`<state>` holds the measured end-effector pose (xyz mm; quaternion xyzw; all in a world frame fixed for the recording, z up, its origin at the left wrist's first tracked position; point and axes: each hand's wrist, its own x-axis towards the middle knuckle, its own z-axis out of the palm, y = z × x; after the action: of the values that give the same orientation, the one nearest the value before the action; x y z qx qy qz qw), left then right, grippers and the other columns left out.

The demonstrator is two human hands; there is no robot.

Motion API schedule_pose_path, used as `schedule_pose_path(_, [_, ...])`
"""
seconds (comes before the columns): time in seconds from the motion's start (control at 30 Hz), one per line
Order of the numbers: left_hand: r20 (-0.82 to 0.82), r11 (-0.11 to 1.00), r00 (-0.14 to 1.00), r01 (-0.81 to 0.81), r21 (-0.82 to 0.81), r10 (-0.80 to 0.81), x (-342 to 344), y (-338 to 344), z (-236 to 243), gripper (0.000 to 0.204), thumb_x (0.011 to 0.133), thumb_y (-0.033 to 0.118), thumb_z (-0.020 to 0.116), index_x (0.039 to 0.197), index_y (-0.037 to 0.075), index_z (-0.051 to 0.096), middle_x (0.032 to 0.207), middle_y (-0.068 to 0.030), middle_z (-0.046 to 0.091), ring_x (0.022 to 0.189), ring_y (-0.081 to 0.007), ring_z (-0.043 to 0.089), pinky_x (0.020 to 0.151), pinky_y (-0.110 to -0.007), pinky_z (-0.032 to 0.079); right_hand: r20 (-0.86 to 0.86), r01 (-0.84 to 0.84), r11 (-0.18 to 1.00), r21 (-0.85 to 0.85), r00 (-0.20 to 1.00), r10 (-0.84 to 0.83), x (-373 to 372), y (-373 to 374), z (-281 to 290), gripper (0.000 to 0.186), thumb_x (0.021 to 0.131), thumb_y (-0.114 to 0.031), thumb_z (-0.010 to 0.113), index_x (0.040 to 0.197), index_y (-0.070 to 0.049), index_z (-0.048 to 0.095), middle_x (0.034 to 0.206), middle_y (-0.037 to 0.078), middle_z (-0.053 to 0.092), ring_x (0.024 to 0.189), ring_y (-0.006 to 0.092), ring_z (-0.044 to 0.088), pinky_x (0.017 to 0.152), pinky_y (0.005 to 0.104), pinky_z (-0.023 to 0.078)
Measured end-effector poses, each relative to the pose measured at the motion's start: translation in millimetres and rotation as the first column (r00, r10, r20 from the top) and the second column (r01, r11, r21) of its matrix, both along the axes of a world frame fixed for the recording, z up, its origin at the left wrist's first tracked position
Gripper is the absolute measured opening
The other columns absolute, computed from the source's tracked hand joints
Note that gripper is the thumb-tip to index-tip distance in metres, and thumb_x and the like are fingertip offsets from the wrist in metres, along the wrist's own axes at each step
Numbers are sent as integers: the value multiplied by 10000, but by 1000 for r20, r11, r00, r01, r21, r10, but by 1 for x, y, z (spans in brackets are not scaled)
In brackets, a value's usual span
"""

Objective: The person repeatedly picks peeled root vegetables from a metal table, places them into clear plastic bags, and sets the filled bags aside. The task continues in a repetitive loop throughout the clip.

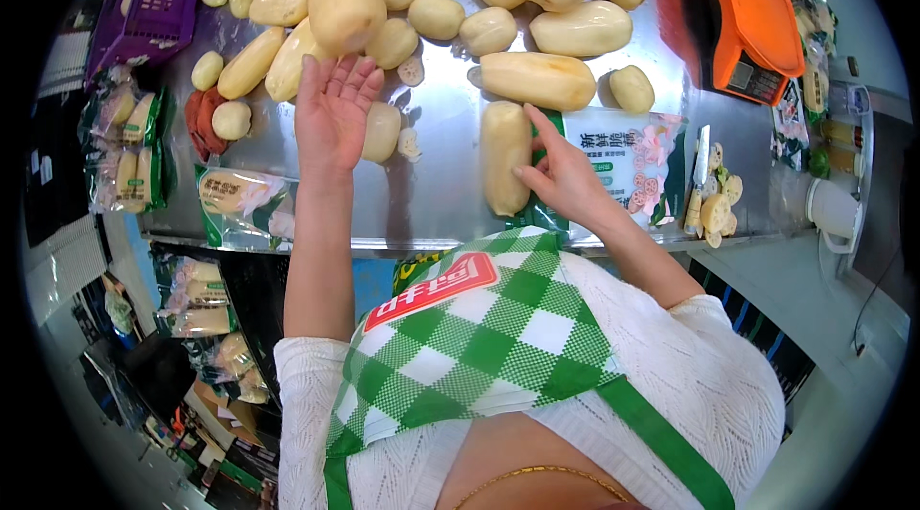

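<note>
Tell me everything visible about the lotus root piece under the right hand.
The lotus root piece is a pale cream, peeled-looking segment, smooth and slightly glossy, oblong with rounded ends. It lies flat on the steel table, its long axis running away from the person, its near end over a green printed bag. The right hand touches its right side with the fingertips; the index finger points up past it. The left hand is apart, open, by other roots.

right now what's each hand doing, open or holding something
Left hand: open, fingers spread, holding nothing, beside a lotus root piece.
Right hand: open, fingertips touching a lotus root section.
</note>
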<state>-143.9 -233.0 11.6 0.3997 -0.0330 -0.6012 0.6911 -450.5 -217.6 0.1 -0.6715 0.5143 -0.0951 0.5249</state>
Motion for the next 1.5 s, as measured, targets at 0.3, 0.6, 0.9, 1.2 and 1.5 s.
schedule_pose_path(0.3, [806, 746, -157, 311, 589, -571, -94, 48, -22, 705, 817, 276, 734, 1346, -39, 391, 1152, -130, 570, 992, -189, 587, 840, -335, 498, 443, 26, 831, 556, 837, -322, 31, -11, -28, 488, 957, -47, 481, 1425, -65, 345, 1180, 118, 584, 986, 176, 619, 854, 300, 527])
schedule_pose_path(0.6, [-86, 895, 892, 446, 20, -443, -57, 54, -9, 690, 842, 295, 619, 1406, 13, 339, 1368, -175, 470, 1251, -289, 482, 1078, -429, 361, 522, -69, 793, 606, 786, -330, 24, -22, -24, 498, 981, -236, 516, 1418, -65, 350, 1195, 128, 589, 1038, 208, 613, 851, 330, 521])
schedule_pose_path(0.9, [85, 886, 905, 425, -183, -416, -47, 60, -5, 675, 857, 285, 616, 1415, 36, 329, 1385, -136, 464, 1279, -256, 459, 1078, -433, 359, 587, -178, 778, 602, 760, -280, 56, -2, 6, 555, 906, -164, 608, 1400, -40, 387, 1223, 106, 580, 1045, 187, 607, 840, 325, 518])
schedule_pose_path(1.2, [-10, 964, 974, 221, -147, -225, -24, 83, -3, 504, 933, 239, 561, 1376, 75, 385, 1332, -92, 508, 1219, -226, 511, 993, -416, 448, 583, -129, 970, 207, 813, -17, 59, -7, 2, 636, 818, -87, 695, 1383, -26, 411, 1232, 95, 569, 1012, 158, 591, 832, 287, 501])
schedule_pose_path(1.5, [-99, 975, 981, 148, -165, -166, -22, 99, -10, 540, 943, 292, 550, 1408, 96, 356, 1384, -108, 460, 1269, -252, 466, 1026, -470, 418, 653, -222, 845, 486, 735, -183, 76, -6, 7, 638, 852, -127, 686, 1402, -24, 380, 1243, 120, 556, 1050, 210, 600, 850, 328, 527])
